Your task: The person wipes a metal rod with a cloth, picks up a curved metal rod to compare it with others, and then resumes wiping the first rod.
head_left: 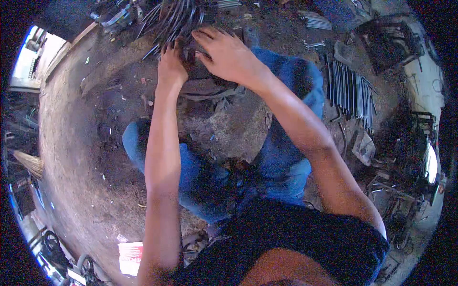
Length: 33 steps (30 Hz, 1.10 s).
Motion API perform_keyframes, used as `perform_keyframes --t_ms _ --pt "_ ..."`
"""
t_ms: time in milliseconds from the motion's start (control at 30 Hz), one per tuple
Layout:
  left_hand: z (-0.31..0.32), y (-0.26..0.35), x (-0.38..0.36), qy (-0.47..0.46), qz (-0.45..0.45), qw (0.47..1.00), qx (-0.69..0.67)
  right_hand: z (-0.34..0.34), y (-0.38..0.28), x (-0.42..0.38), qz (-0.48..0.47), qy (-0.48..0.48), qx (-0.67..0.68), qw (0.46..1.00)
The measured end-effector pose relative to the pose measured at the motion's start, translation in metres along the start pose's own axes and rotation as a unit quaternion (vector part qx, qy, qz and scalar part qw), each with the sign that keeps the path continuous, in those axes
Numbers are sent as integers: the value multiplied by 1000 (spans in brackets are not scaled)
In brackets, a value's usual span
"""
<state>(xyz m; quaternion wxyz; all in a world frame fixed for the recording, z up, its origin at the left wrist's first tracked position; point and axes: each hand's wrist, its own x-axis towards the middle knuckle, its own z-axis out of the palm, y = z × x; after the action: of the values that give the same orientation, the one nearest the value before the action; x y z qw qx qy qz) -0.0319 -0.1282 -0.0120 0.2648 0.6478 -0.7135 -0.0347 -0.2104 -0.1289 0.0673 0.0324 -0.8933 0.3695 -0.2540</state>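
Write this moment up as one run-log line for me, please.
left hand: by rod bundle, grip unclear | right hand: beside left hand, grip unclear | rod row: on floor, right side

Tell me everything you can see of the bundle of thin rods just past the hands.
The bundle is made of many long, thin, dark rods with pale glints, metallic in look. It lies loose and fanned at the top of the view, cut off by the picture's edge, some ends splaying left. Its near ends come close to the left hand; whether the fingers touch them is unclear.
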Motion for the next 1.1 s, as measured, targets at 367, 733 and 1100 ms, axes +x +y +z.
perform_keyframes --t_ms 367,733,1100 --pt "-34 112 16 108 238 965 -7 -126 31 -81 34 189 -64 979" --pt "-6 341 -7 79 422 901 -60 -229 44 -246 286 170 -55 941" --pt "96 478 -98 -82 511 852 -83 -224 75 -438 459 222 -183 841"
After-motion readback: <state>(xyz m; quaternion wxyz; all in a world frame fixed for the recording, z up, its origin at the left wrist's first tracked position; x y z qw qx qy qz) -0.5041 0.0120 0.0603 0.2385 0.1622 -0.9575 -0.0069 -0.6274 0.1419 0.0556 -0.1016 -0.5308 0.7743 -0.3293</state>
